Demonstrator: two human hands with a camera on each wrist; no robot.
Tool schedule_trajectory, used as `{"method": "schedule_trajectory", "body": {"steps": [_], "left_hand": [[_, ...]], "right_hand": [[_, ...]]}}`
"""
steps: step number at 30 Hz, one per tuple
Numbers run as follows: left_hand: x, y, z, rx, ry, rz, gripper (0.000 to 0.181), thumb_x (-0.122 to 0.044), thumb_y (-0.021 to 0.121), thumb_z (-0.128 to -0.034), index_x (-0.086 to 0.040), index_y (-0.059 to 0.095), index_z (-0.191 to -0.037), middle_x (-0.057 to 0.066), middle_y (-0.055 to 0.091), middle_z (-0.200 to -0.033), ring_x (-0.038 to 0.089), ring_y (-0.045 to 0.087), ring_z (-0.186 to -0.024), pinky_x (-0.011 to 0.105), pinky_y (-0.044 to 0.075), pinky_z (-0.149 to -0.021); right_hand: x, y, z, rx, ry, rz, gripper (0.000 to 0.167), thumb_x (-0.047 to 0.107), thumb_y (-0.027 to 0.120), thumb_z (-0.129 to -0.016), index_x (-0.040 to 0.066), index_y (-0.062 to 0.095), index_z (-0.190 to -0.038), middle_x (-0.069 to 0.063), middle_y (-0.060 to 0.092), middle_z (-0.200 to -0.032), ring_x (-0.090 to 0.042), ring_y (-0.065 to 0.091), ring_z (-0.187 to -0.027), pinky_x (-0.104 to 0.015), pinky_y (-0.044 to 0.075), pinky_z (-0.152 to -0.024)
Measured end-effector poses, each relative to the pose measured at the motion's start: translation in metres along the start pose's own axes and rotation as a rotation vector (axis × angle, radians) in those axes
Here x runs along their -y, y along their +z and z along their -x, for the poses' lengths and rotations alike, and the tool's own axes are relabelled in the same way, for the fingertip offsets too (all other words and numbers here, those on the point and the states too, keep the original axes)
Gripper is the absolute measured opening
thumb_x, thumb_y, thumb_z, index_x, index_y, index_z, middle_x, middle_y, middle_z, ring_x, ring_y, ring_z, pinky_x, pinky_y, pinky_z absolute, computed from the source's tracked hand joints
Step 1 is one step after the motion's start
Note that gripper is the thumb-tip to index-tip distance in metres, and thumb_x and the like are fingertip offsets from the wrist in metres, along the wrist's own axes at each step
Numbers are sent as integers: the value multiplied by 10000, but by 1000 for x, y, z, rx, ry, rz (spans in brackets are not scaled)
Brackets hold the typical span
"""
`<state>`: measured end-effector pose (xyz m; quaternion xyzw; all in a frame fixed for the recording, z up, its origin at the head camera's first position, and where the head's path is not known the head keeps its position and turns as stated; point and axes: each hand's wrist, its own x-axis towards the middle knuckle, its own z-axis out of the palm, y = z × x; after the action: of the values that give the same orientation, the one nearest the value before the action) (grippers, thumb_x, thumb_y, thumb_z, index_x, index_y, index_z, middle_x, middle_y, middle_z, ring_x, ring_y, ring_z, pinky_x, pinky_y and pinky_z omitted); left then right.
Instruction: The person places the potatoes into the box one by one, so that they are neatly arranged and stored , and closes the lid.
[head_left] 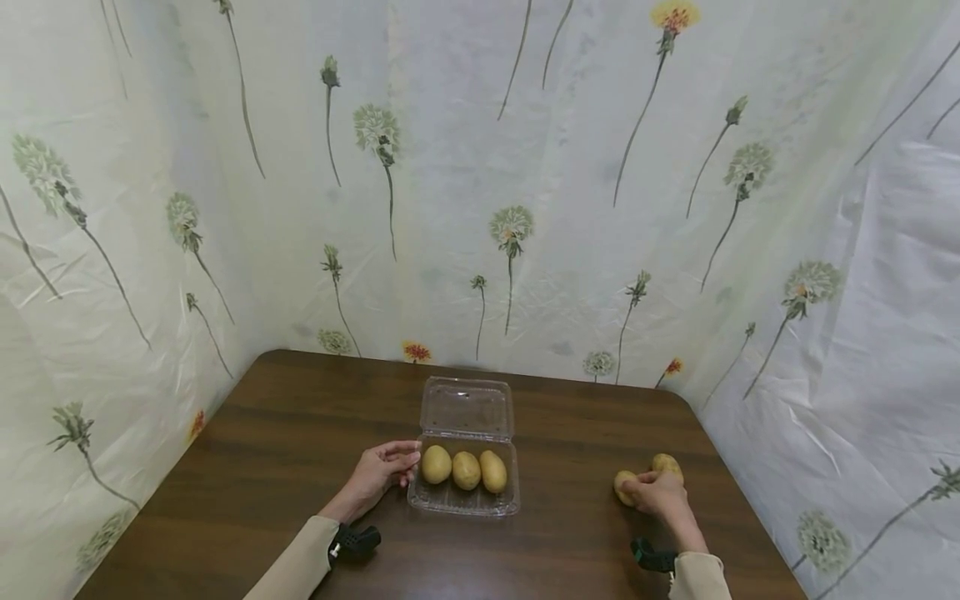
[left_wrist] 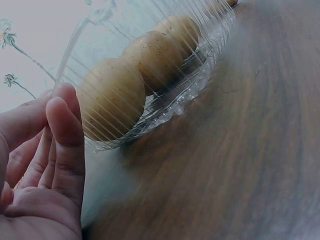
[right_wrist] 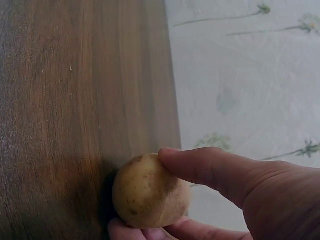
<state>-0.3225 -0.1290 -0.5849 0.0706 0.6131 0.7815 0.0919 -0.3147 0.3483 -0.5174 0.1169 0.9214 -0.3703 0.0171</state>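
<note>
A clear plastic box point(head_left: 463, 502) with its lid tipped back stands on the table, three potatoes point(head_left: 466, 471) in a row inside. At its left wall my left hand point(head_left: 372, 475) pinches the rim between thumb and fingers; the left wrist view shows the hand point(left_wrist: 47, 160) beside the ribbed wall and the potatoes point(left_wrist: 111, 100) behind it. On the right, my right hand point(head_left: 660, 493) holds a potato point(head_left: 624, 488) between thumb and fingers, as the right wrist view shows with the potato point(right_wrist: 149, 192). Another potato point(head_left: 667, 465) lies just behind that hand.
The dark wooden table point(head_left: 330, 400) has its right edge close beyond the right hand. A floral curtain point(head_left: 450, 208) hangs behind the table and at both sides. The raised lid point(head_left: 467, 408) leans toward the table's back.
</note>
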Motion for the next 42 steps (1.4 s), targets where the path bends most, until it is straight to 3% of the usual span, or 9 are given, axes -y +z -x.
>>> {"method": "schedule_trajectory", "body": {"steps": [5, 11, 18, 22, 29, 32, 37, 42], "left_hand": [[0, 0, -1, -8, -4, 5, 466, -143, 664, -917, 95, 530, -1294, -15, 683, -793, 79, 614, -638, 207, 495, -566], [0, 0, -2, -11, -19, 25, 449, -108, 646, -927, 104, 520, -1301, 8, 683, -796, 80, 615, -630, 205, 495, -560], [-12, 4, 5, 25, -31, 49, 444, -64, 624, -935, 135, 492, -1309, 26, 686, -808, 98, 623, -640, 222, 506, -569], [-19, 7, 10, 29, -19, 47, 433, -52, 620, -935, 149, 494, -1297, 38, 691, -811, 104, 628, -640, 222, 509, -573], [2, 0, 0, -19, -3, 3, 465, -132, 664, -916, 105, 528, -1292, -20, 686, -782, 77, 617, -635, 202, 497, -564], [2, 0, 0, -24, -7, 3, 463, -131, 659, -920, 104, 525, -1296, -26, 686, -780, 78, 616, -635, 201, 496, -565], [-1, 0, 0, -15, -22, 37, 451, -94, 639, -930, 117, 507, -1306, -13, 684, -776, 84, 614, -623, 206, 494, -556], [-14, 4, 6, 29, -20, 57, 452, -48, 612, -939, 159, 466, -1314, 6, 681, -784, 92, 615, -626, 213, 500, -562]], "right_hand": [[2, -1, 0, -3, -28, 74, 385, 270, 723, -804, -68, 702, -987, -127, 714, -823, -268, 635, -812, -385, 503, -723], [0, 2, -2, -5, -19, 29, 337, 232, 721, -810, -78, 703, -942, -64, 702, -732, -163, 633, -680, -268, 494, -606], [-1, 4, 0, -14, -17, 13, 311, 234, 720, -813, -64, 717, -902, -22, 689, -664, -124, 616, -611, -265, 485, -572], [1, 6, 1, -18, -33, 38, 359, 272, 724, -814, -71, 710, -917, -70, 694, -745, -181, 612, -708, -288, 482, -614], [7, 10, -1, -6, -29, 32, 456, 338, 705, -836, -92, 666, -983, -180, 673, -894, -243, 613, -802, -319, 494, -658], [12, 10, -2, 13, -33, 13, 507, 374, 691, -841, -92, 662, -1039, -178, 685, -902, -221, 628, -791, -312, 497, -660], [19, 13, 0, 9, -47, -54, 497, 357, 716, -825, -94, 672, -1029, -120, 699, -793, -144, 638, -674, -266, 479, -607], [29, 17, 2, 6, -48, -74, 486, 320, 721, -839, -106, 663, -1068, -181, 710, -892, -168, 671, -714, -306, 512, -652]]}}
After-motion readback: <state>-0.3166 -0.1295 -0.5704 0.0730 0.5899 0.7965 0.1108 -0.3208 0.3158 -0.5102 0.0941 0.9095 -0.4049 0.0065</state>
